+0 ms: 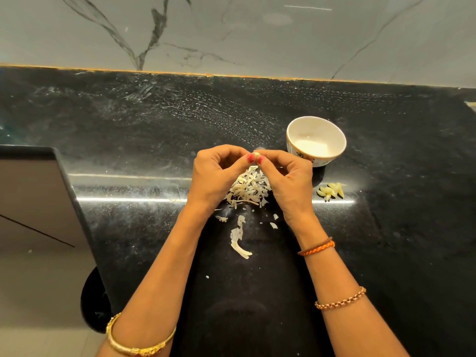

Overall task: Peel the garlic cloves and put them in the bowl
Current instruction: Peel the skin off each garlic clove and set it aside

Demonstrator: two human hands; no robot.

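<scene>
My left hand [216, 173] and my right hand [288, 179] meet above the black counter, both pinching one small pale garlic clove [256, 154] between thumbs and fingertips. Below the hands lies a heap of papery garlic skins [248, 190]. A white bowl [316, 124] with a gold rim and a printed pattern stands just right of my right hand; nothing shows inside it. Several peeled yellowish cloves [331, 191] lie in a small cluster on the counter, in front of the bowl and to the right of my right wrist.
Loose skin scraps [239, 240] trail toward me between my forearms. The black speckled counter [154, 119] ends at a marble-look wall [231, 34] behind. At the left, the counter's edge [77, 202] drops to a pale floor.
</scene>
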